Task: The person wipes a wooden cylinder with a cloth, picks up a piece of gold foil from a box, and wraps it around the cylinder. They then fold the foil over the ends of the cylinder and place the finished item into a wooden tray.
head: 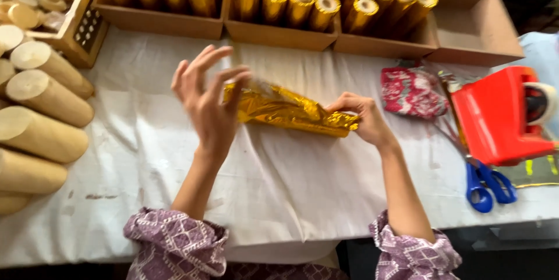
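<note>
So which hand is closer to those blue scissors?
The right hand. It pinches the gold roll's end, left of the scissors and farther up the table. The left hand is at the roll's far end.

A desk (303,181) is covered by a white cloth, faintly stained in places. Along its far edge, shallow brown cardboard trays (279,35) are set side by side; the rightmost tray (477,29) is seen bare inside. A perforated wooden crate (81,27) is placed at the far left. Soft, even light is cast over everything. Dark floor (512,259) is glimpsed below the near right edge.
</note>
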